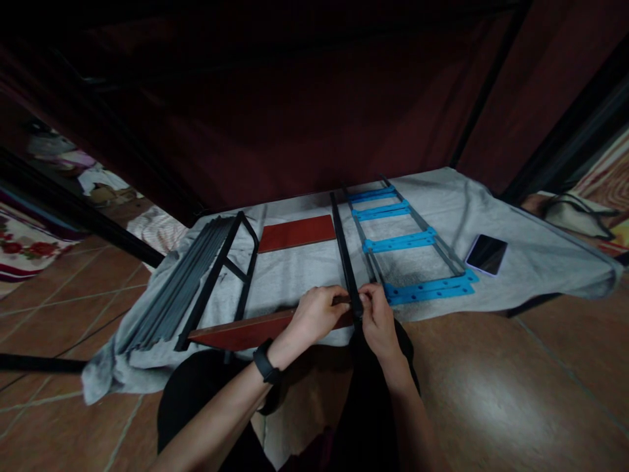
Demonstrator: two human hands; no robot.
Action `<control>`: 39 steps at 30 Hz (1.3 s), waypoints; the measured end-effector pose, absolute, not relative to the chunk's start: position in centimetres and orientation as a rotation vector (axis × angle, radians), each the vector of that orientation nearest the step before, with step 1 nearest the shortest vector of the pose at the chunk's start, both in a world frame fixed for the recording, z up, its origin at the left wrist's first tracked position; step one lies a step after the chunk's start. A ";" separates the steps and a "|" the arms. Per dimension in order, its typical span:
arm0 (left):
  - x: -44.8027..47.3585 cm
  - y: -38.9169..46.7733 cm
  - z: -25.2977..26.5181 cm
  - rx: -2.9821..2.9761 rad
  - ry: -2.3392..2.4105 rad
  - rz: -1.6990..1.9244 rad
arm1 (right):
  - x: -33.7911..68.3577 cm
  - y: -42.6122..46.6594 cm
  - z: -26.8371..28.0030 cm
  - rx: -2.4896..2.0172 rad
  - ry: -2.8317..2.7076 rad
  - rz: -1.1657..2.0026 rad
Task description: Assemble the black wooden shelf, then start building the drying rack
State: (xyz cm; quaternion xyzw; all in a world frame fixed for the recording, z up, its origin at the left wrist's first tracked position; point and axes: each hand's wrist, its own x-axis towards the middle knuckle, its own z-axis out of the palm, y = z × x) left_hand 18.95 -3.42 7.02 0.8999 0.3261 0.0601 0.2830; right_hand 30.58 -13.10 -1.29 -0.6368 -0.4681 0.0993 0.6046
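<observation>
My left hand [317, 314] is closed in a pinch at the near end of a black metal bar [344, 252]. A small dark piece shows at its fingertips, too small to name. On the bar's other side, my right hand [378, 321] has its fingers pressed together against it; whatever they hold is hidden. A long reddish-brown board [246, 331] runs under my left hand toward the bar. Its far end meets the foot of a black metal frame [216, 278]. Another reddish-brown board [296, 234] lies flat between frame and bar.
Grey tubes [184, 282] lie bundled at the left on a grey cloth [289, 282]. Right of the bar, several blue perforated strips [400, 242] lie across thin grey rods [447, 252]. A phone [486, 254] rests farther right. A dark red panel [304, 124] stands behind.
</observation>
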 end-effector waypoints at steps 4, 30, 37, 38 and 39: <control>19.0 -3.5 7.1 2.425 0.890 0.158 | 30.8 -13.1 -1.0 -1.525 -1.139 0.242; 18.7 -3.6 7.0 2.491 0.824 0.204 | 31.8 -14.1 -0.3 -1.499 -0.994 0.489; 18.8 -3.7 7.1 2.509 0.842 0.187 | 31.6 -14.0 -0.1 -1.597 -1.169 0.315; 18.8 -3.7 7.1 2.513 0.839 0.187 | 31.7 -13.9 0.1 -1.604 -1.179 0.310; 18.8 -3.7 7.1 2.520 0.833 0.188 | 31.7 -13.9 0.2 -1.607 -1.183 0.312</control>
